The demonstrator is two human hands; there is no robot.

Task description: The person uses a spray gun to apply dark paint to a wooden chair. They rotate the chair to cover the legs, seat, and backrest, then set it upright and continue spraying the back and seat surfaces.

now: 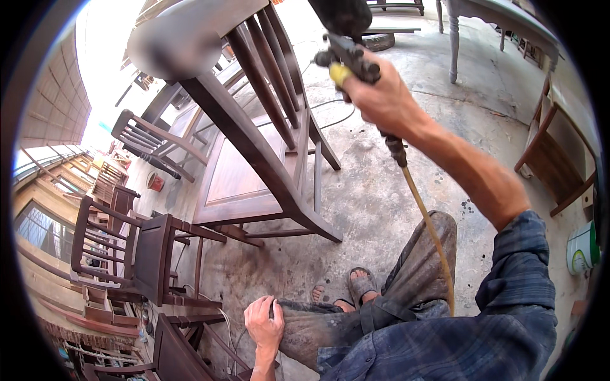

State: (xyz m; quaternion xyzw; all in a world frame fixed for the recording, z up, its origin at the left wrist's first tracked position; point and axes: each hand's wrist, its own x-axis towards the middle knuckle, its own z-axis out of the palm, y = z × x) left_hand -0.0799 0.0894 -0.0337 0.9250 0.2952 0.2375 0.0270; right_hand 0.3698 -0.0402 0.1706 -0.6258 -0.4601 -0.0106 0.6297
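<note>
My right hand (384, 95) is wrapped round a spray gun (354, 60), raised at the upper middle. A dark cup (343, 16) tops the gun, and a yellowish hose (422, 206) runs down from it past my leg. Left of the gun stands a dark brown wooden chair (244, 143) with a slatted back and panelled seat, apart from the gun. My left hand (264, 324) rests by my knee, fingers curled; a small dark patch shows between thumb and fingers, and I cannot tell what it is.
More dark wooden chairs (155, 260) crowd the left side. A small bucket (154, 181) stands behind them. At the right are a wooden chair (559, 149) and a white bucket with a green lid (579, 251). A grey table (502, 22) and a tyre (379, 42) lie farther back.
</note>
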